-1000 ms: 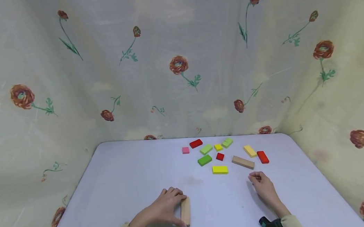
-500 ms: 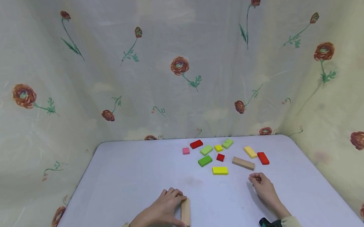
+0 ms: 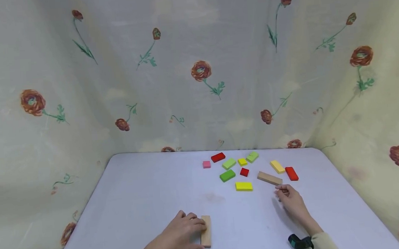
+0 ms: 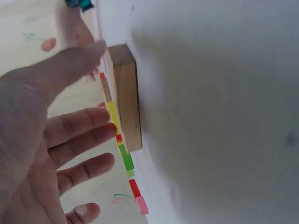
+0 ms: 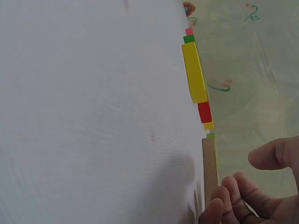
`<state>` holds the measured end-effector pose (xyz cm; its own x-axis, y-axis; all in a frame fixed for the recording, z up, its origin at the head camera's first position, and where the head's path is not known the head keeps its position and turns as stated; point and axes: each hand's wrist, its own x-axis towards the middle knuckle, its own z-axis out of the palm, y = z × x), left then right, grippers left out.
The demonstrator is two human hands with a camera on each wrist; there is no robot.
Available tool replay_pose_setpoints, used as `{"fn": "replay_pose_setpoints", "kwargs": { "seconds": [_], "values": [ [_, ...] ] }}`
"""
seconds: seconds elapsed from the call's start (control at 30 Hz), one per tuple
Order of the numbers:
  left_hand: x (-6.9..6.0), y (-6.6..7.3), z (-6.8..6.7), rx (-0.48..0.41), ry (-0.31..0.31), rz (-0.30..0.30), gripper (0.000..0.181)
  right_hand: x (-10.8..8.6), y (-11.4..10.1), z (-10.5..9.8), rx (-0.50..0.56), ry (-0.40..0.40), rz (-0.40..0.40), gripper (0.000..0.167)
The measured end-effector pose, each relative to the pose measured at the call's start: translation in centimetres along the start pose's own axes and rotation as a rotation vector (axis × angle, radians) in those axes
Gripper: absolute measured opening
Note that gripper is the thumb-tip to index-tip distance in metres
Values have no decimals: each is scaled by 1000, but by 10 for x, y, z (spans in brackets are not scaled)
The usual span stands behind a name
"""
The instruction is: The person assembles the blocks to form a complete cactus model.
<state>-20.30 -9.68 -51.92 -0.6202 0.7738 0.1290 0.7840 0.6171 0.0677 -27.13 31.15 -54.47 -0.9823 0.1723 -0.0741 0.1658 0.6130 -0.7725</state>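
Observation:
A plain wooden block [image 3: 206, 232] lies lengthwise on the white table near its front edge. My left hand [image 3: 182, 234] is over its left side, fingers bent loosely and spread. In the left wrist view the thumb [image 4: 77, 65] is by one end of the block [image 4: 127, 102], and the fingers lie apart from each other without wrapping it. Whether a fingertip touches the wood I cannot tell. My right hand [image 3: 292, 202] hovers just in front of a second wooden block [image 3: 269, 178], its fingers loosely curled and holding nothing.
Toward the back right lie several coloured blocks: yellow [image 3: 244, 186], green [image 3: 227, 175], small red [image 3: 244, 172], pink [image 3: 206, 164], dark red [image 3: 218, 157], pale yellow [image 3: 277, 167] and red [image 3: 291, 173]. A flowered cloth [image 3: 239, 99] hangs behind the table [image 3: 138, 189].
The left hand's fingers have come away from the far end of the wooden block, where they spanned it before. My right hand has moved slightly closer to the second wooden block.

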Motion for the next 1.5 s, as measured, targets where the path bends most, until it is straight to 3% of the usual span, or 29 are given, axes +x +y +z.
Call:
{"fn": "replay_pose_setpoints", "kwargs": {
  "seconds": [0.23,0.4,0.57,0.77,0.97,1.23,1.37,1.5],
  "values": [
    [-4,8,4,79,11,12,46,19,-3,-10,-34,30,-108,34],
    [-7,10,7,72,-8,0,43,36,-8,-18,-61,32,-204,37],
    [-7,11,7,68,-20,-20,44,52,-9,-21,-114,70,-212,40],
    [-6,13,6,39,-41,-53,44,59,-14,-20,-154,86,-94,51],
    [-5,15,7,9,-99,-85,44,57,-23,-17,-228,41,83,81],
    [-6,15,8,-10,-75,-81,43,53,-32,-5,-311,2,239,112],
    [-5,15,9,1,-80,-87,43,53,-39,4,-307,8,324,120],
    [-4,15,8,3,-94,-85,44,57,-43,14,-319,55,359,117]
  ]
}}
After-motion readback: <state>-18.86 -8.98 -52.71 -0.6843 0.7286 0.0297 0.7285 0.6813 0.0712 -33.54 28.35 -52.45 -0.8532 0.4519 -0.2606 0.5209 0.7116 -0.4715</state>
